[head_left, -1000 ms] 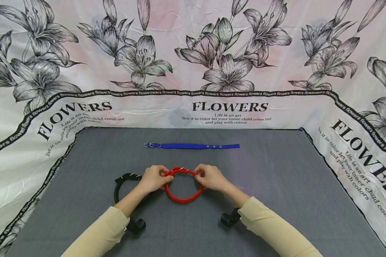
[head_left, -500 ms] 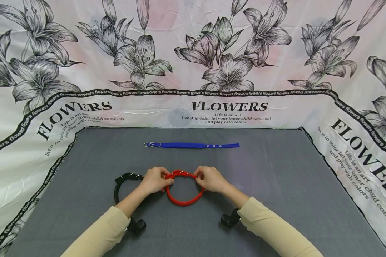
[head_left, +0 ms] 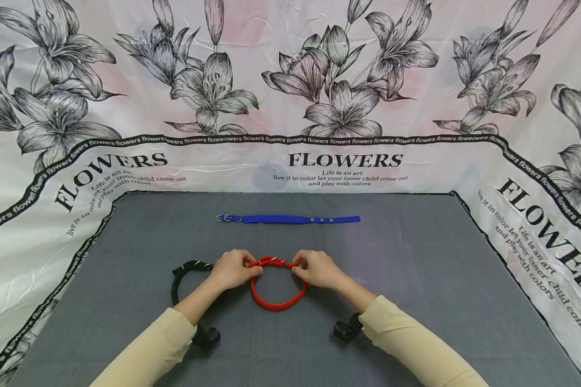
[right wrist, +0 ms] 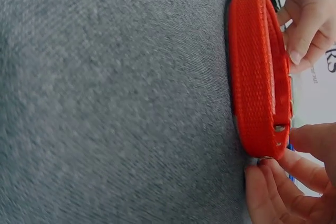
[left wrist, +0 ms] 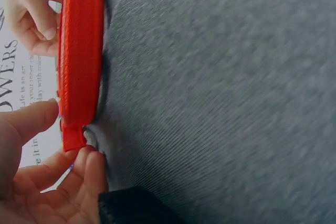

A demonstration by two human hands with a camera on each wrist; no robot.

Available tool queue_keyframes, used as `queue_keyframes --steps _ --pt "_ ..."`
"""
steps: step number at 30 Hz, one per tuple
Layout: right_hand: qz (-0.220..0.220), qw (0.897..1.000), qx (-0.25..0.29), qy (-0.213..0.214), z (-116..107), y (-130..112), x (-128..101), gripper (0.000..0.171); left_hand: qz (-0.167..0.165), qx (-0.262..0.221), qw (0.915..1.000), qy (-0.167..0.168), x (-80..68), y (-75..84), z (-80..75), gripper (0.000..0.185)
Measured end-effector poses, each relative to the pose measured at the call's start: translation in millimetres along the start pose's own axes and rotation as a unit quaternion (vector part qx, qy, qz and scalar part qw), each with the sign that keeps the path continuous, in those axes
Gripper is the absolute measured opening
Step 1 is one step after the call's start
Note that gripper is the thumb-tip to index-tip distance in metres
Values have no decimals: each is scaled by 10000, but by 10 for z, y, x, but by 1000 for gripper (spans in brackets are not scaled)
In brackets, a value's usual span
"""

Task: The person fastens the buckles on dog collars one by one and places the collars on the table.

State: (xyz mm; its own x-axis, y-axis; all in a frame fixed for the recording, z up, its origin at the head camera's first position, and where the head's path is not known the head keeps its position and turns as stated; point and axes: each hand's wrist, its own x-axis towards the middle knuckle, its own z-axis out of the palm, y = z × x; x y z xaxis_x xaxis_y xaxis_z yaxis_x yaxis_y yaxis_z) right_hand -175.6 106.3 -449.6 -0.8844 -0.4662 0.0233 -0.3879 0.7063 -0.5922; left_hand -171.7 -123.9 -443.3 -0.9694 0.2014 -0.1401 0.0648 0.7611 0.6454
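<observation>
A red collar [head_left: 278,306], buckled into a loop, stands on its edge on the grey cloth in the head view. Its metal buckle parts lie along the far side of the ring. My left hand [head_left: 233,269] pinches the collar at its far left, thumb on the inner side. At the far right, my right hand [head_left: 316,267] pinches it between thumb and fingers. The left wrist view shows the woven red band [left wrist: 81,51] close up, with fingertips at its lower end. In the right wrist view, eyelets show on the strap [right wrist: 254,72] near the right fingertips.
A black collar [head_left: 176,287], also looped, lies left of the red one, partly hidden by the left arm. A blue collar [head_left: 276,219] is stretched out flat farther back. Behind the grey cloth [head_left: 416,258] rises a white flower-print sheet [head_left: 252,172].
Both hands and the red collar have shifted slightly toward the body since a second ago. Over the last half second they have stayed almost still, with the same grip.
</observation>
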Motion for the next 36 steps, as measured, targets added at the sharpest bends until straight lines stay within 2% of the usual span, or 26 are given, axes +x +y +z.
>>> queue_keyframes --steps 5,11,19,25,31,36 --pt "-118 9995 -173 250 -60 38 23 6 32 153 9998 105 46 14 -66 21" --pt "-155 9981 -186 566 -151 139 70 5 173 91 9994 275 135 16 -148 22" --pt "233 9947 -321 950 -311 345 165 8 398 239 9970 622 327 -2 -297 25" --pt "313 9907 -396 1264 -431 476 205 10 397 277 9949 889 465 27 -408 28" --pt "372 9879 -549 1404 -536 623 243 13 283 316 9949 911 603 32 -444 32" --pt "552 9859 -735 1400 -617 745 294 20 258 671 9932 911 698 40 -452 33"
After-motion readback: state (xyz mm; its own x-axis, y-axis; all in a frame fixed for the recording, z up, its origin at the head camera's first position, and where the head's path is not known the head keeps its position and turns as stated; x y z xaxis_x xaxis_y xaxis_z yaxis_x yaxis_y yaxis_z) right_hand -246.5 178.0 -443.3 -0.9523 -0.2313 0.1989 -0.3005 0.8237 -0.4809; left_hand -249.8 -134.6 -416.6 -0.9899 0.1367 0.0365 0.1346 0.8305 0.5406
